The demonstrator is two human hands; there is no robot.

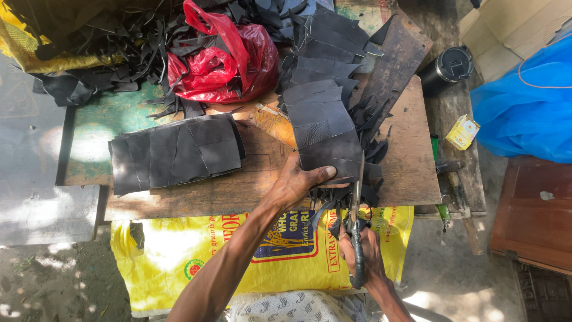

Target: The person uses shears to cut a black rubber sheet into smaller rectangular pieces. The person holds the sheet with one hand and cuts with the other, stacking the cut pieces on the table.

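My left hand (296,182) grips the near edge of a black leather piece (328,149) lying on the wooden board (411,143). My right hand (364,256) holds a pair of scissors (357,209), blades pointing away from me along the right edge of that piece. Behind it, more black leather pieces (325,65) lie overlapped in a row. Thin black offcuts (372,128) hang and lie around the cut edge.
A flat stack of black leather sheets (176,152) lies to the left. A red plastic bag (223,59) and a heap of black scraps (113,59) sit at the back. A black cup (447,68), a small yellow box (463,132), a blue bag (527,101) and a yellow sack (196,250) surround the board.
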